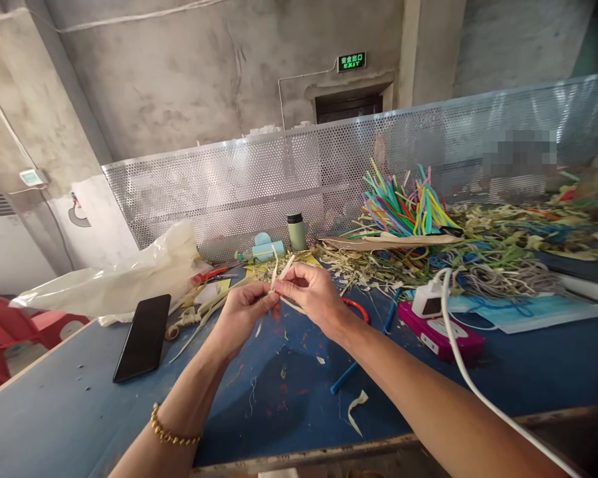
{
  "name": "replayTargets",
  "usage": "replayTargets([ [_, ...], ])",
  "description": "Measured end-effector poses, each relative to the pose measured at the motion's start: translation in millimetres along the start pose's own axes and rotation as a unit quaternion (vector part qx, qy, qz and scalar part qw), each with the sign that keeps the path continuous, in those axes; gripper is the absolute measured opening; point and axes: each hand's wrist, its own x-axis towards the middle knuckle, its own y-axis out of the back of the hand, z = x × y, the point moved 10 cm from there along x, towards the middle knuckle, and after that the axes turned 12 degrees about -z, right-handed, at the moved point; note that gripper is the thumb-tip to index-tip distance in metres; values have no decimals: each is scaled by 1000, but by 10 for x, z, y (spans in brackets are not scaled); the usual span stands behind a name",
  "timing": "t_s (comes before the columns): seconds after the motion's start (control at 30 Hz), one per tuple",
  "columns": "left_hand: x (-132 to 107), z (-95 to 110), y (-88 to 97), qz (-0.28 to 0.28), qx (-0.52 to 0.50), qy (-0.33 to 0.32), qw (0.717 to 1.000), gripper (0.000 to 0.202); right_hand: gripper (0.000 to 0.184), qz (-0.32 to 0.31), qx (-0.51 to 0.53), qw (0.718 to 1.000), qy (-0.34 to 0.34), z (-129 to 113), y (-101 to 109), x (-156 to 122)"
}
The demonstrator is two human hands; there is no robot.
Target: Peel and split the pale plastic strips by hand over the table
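Note:
My left hand [242, 312] and my right hand [311, 289] meet above the blue table [70, 405], fingertips pinched together on thin pale strips [279, 269] that stick up between them. Both hands are closed on those strips. A gold bead bracelet [172, 433] sits on my left wrist. More pale strips [199, 315] lie on the table just left of my left hand. A red ring-shaped handle [359, 307] shows behind my right wrist.
A black phone [142, 336] lies left. A clear plastic bag [124, 275], green flask [296, 232] and blue bottle [266, 251] stand by the perforated metal screen [329, 166]. Coloured tubes [408, 202] and scraps pile right. A magenta power bank [443, 332] with white cable [468, 378] lies right.

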Motion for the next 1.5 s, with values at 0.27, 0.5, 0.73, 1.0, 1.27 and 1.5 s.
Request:
replayTargets([
  [0.27, -15, 10, -48, -17, -18, 6, 1000, 26, 27, 21, -4, 1000, 3, -12, 10, -21],
  [0.5, -4, -32, -27, -2, 11, 4, 1000, 29, 15, -17, -70, 997, -14, -19, -49, -15],
  [0.73, -2, -35, -37, -4, 63, 17, 998, 35, 6, 5, -263, 964, 35, -248, -22, -43],
  [1.0, -15, -24, -54, -2, 41, 24, 999, 37, 8, 18, -194, 981, 16, -160, 10, -51],
  [1.27, -25, 5, -83, -7, 34, 21, 999, 37, 12, 56, -185, 981, -25, -80, 59, -75],
  [1.5, -15, -28, 43, 24, -20, 3, 1000, 33, 22, 2, -166, 986, -12, -49, 16, -37],
])
